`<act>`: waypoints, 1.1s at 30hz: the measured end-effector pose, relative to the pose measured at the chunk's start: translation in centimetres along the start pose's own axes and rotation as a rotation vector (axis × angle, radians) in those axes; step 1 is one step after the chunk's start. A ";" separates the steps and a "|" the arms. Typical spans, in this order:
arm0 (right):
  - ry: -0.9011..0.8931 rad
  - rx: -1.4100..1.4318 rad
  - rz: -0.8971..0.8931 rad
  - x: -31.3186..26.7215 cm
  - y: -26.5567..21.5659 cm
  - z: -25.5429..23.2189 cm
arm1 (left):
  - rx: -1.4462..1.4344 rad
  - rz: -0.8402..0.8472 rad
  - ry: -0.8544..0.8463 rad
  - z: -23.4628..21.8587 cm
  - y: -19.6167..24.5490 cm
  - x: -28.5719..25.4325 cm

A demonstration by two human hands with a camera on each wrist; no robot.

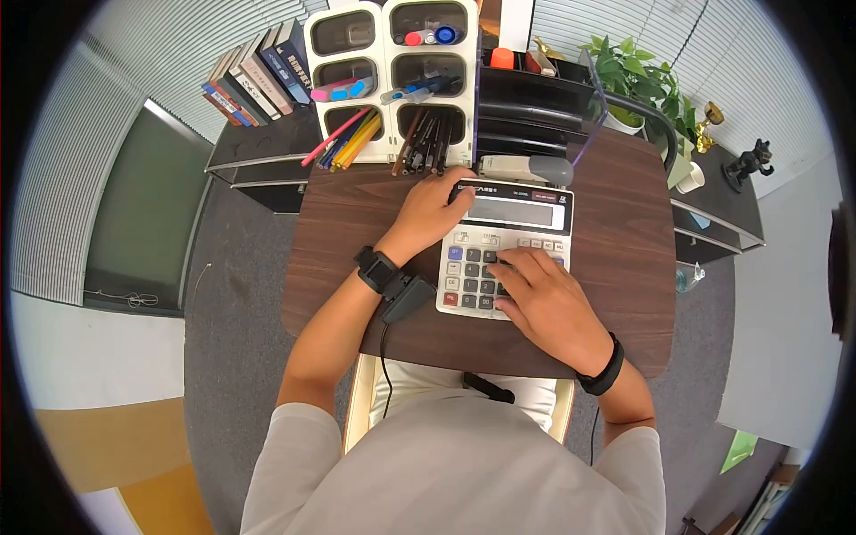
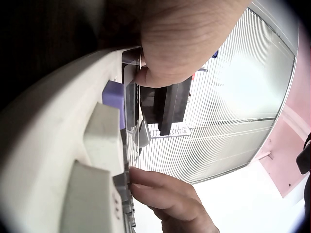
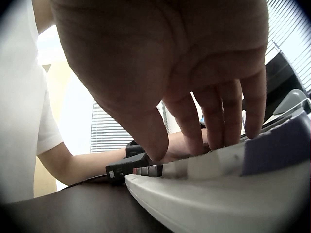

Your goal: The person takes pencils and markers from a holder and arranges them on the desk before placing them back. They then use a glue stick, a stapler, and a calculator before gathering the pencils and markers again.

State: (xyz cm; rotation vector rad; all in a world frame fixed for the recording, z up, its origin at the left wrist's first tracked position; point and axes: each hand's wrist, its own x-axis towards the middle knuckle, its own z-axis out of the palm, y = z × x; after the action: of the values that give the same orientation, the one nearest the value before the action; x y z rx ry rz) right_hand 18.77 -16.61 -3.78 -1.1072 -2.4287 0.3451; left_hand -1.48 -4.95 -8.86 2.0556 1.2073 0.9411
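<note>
A white desktop calculator with a grey display lies on the dark wooden desk. My left hand grips its upper left corner, thumb on the face beside the display and fingers at the top edge. In the left wrist view, the left thumb presses near the display end. My right hand is spread over the keypad with relaxed fingers, fingertips at the number keys. The right wrist view shows the right-hand fingers reaching down to the keys, with the palm above hiding part of the calculator.
Behind the calculator stand a white organizer with pens and pencils and a black desk rack. A grey-and-white stapler-like object lies along the calculator's top edge. Books are at left, a potted plant at right.
</note>
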 end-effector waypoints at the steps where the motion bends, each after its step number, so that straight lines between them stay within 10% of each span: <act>1: 0.009 -0.001 -0.001 0.0 0.0 0.0 | 0.000 0.002 0.001 0.0 0.0 0.0; 33: 0.004 -0.018 -0.008 -0.1 0.2 0.1 | 0.030 -0.022 -0.047 -0.2 -0.4 0.1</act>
State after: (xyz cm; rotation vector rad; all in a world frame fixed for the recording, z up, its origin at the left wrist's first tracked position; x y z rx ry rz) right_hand 18.91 -16.56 -3.95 -1.1041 -2.4371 0.3191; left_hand -1.77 -4.69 -9.05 2.0720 1.2232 0.8645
